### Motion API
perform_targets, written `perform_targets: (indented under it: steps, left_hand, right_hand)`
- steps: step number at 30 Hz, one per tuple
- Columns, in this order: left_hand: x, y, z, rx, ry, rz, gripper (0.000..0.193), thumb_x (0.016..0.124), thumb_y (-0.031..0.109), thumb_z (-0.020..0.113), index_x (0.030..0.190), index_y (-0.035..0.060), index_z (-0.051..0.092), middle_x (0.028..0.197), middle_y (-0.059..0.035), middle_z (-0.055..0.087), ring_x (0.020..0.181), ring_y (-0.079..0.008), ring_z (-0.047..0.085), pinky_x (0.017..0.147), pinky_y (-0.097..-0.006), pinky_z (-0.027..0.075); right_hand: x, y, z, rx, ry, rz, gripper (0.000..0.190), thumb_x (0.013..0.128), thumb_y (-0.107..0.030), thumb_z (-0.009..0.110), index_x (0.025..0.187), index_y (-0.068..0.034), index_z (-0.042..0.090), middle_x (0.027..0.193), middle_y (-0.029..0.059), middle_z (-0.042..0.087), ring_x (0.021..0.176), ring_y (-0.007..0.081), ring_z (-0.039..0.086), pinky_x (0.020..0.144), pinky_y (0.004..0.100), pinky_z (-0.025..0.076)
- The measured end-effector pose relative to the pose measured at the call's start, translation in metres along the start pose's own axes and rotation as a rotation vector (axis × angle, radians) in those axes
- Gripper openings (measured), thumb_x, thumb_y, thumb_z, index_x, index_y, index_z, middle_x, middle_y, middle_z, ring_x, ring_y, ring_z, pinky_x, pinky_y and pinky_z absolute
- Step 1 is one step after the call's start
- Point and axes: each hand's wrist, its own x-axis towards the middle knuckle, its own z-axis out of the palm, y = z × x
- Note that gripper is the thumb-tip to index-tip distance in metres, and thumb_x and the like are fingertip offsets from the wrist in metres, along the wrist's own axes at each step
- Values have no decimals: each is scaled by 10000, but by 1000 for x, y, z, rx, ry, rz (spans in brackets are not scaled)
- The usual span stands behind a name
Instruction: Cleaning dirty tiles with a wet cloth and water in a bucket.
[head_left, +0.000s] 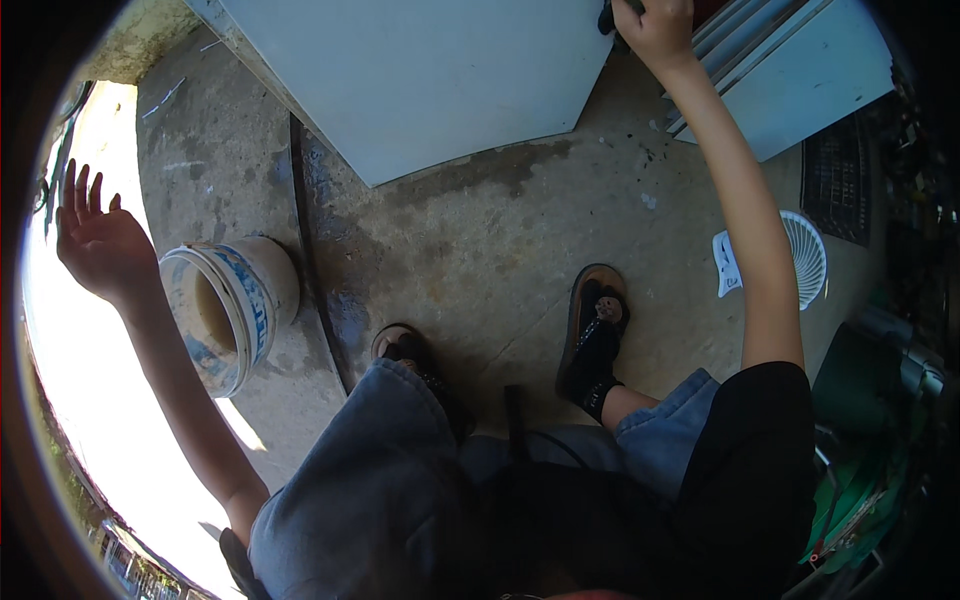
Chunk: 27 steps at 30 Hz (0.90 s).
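Note:
My right hand (660, 26) reaches to the top edge of the view, its fingers closed on a small dark object (609, 19) that I cannot make out further. That object is at the right edge of a large pale panel with a flat top (442, 75); whether it touches the panel is unclear. My left hand (105, 236) is held out to the left with nothing in it, palm showing and fingers apart. Below and right of it, a white plastic bucket (281, 281) with blue print leans towards me, murky liquid or residue inside.
Slatted pale panels (795, 82) stand at upper right. A white plastic basket (806, 259) and a black crate (836, 180) lie on the right. A dark strip (311, 262) crosses the stained concrete floor (480, 255). Green items (855, 495) crowd the lower right.

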Motion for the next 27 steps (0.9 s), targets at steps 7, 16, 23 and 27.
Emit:
perform_targets:
  steps: [7, 16, 23, 27]
  left_hand:
    - [-1, 6, -5, -2, 41, 2, 522, 871, 354, 306, 1239, 22, 471, 1260, -111, 482, 1212, -228, 366, 1016, -415, 181]
    - [-39, -21, 0, -17, -326, -118, 434, 906, 368, 317, 1107, 64, 552, 1184, -78, 540, 1129, -196, 425, 924, -334, 238]
    - [-126, -9, 36, -307, -732, -584, 524, 935, 477, 274, 1164, 58, 489, 1182, -83, 504, 979, -191, 503, 794, -339, 409]
    - [-172, 0, 34, -608, -655, -1302, 709, 890, 613, 261, 1299, 44, 366, 1215, -110, 480, 1029, -237, 512, 833, -466, 442]
  right_hand:
    - [-159, 9, -28, -184, -975, -277, 439, 709, 7, 569, 1095, -196, 616, 1289, -58, 476, 1233, 100, 387, 973, 367, 303]
    - [-61, -84, -26, 791, -465, 890, 410, 710, 42, 388, 1030, -54, 625, 1040, 112, 612, 887, 219, 607, 735, 342, 509]
    - [-46, -159, 23, 1858, -55, 1586, 233, 817, -37, 419, 991, 10, 568, 881, 118, 593, 737, 196, 598, 667, 289, 516]
    - [-75, -192, 70, 1653, -205, 1417, 216, 836, -63, 433, 995, 23, 552, 888, 108, 597, 763, 166, 586, 723, 288, 499]
